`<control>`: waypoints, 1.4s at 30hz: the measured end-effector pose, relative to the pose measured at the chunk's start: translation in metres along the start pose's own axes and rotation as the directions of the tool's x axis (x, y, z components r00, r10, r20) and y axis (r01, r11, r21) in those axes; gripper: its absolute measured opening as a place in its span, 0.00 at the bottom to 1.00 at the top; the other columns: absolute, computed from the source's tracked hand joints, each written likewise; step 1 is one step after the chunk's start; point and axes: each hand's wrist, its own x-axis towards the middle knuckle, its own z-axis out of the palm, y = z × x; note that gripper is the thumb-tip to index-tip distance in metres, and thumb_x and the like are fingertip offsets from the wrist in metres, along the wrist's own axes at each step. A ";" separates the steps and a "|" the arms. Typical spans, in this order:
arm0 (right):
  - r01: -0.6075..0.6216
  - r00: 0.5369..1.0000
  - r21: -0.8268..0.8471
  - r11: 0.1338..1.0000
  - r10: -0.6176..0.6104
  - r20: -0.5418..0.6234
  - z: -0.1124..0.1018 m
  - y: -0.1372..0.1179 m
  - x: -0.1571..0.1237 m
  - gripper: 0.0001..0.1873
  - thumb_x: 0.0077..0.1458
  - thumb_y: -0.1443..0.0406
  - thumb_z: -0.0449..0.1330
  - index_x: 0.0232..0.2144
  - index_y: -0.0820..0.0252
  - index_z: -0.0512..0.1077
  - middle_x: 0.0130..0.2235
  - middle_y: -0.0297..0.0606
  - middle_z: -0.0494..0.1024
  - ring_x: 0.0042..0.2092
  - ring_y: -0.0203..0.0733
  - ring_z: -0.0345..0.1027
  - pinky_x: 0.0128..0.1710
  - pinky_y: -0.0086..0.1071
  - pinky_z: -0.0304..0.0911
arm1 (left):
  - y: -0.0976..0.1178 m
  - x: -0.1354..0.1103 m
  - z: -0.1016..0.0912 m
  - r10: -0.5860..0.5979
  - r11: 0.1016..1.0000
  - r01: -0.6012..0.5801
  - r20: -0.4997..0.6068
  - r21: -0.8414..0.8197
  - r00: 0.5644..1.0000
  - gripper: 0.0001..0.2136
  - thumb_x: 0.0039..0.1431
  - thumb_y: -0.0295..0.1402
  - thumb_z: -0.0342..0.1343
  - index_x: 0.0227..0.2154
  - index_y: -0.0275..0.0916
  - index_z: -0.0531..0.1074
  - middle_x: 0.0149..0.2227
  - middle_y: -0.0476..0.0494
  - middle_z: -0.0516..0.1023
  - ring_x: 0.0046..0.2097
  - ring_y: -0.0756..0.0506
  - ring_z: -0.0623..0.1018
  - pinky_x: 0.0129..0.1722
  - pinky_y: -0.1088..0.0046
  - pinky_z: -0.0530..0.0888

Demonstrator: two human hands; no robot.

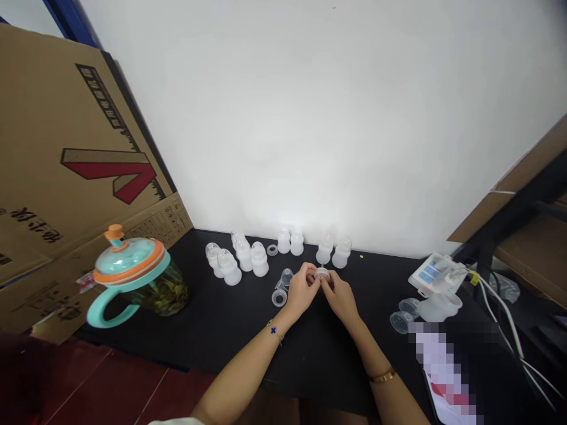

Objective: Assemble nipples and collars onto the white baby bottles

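My left hand (305, 288) and my right hand (340, 295) meet above the black table. Fingers of both pinch a whitish baby bottle collar ring (322, 272) with a small tip on top. Left of my left hand lie another collar ring (279, 297) and clear bottle caps (287, 277). Beyond my hands stand two white baby bottles (341, 254) close to the wall. Two more white bottles (296, 242) are farther left, with a loose ring (272, 250) beside them. Several capped bottles (229, 268) form a group at the left.
A large lidded jug (133, 271) with leaves inside stands at the table's left, before cardboard boxes (35, 147). To the right are clear cups (402, 321), a white container (438, 307), a clear case (436, 274), white cables (505, 307) and a partly blurred phone (447, 378).
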 end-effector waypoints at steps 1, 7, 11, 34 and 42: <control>0.000 1.000 -0.001 1.000 0.000 0.001 0.000 0.000 0.000 0.13 0.63 0.54 0.50 0.35 0.53 0.68 0.28 0.34 0.76 0.29 0.44 0.71 0.28 0.30 0.53 | 0.000 0.000 0.000 -0.002 1.000 0.002 0.001 0.003 1.000 0.05 0.59 0.32 0.55 0.38 0.43 0.67 0.31 0.51 0.77 0.31 0.48 0.76 0.32 0.74 0.70; -0.001 1.000 -0.005 1.000 0.001 0.001 0.000 -0.001 0.000 0.13 0.63 0.54 0.49 0.34 0.53 0.67 0.27 0.33 0.74 0.29 0.43 0.70 0.28 0.29 0.51 | 0.000 0.000 -0.001 -0.007 1.000 0.006 0.007 0.026 1.000 0.05 0.59 0.31 0.55 0.39 0.43 0.67 0.31 0.52 0.77 0.31 0.49 0.75 0.33 0.75 0.69; -0.004 1.000 -0.002 1.000 0.004 0.001 0.001 -0.001 -0.001 0.13 0.62 0.53 0.49 0.33 0.53 0.67 0.27 0.33 0.74 0.29 0.43 0.70 0.28 0.29 0.51 | -0.001 0.000 0.000 -0.011 0.999 0.011 0.003 0.032 1.000 0.06 0.59 0.30 0.55 0.39 0.43 0.67 0.31 0.52 0.78 0.31 0.49 0.75 0.33 0.74 0.69; -0.004 1.000 -0.020 1.000 0.003 -0.008 -0.001 -0.003 -0.002 0.13 0.62 0.53 0.49 0.34 0.53 0.67 0.27 0.33 0.74 0.29 0.43 0.69 0.28 0.29 0.50 | 0.000 0.000 -0.001 -0.004 0.999 0.004 -0.012 0.048 1.000 0.05 0.59 0.32 0.56 0.37 0.43 0.67 0.31 0.52 0.77 0.30 0.50 0.74 0.32 0.74 0.68; -0.005 1.000 -0.006 1.000 0.005 -0.004 0.000 -0.003 -0.001 0.14 0.63 0.53 0.49 0.35 0.53 0.69 0.27 0.33 0.75 0.28 0.42 0.70 0.28 0.29 0.51 | 0.000 0.000 -0.001 -0.003 0.999 0.003 -0.014 0.047 1.000 0.05 0.59 0.32 0.55 0.38 0.43 0.67 0.30 0.53 0.76 0.30 0.50 0.74 0.32 0.74 0.68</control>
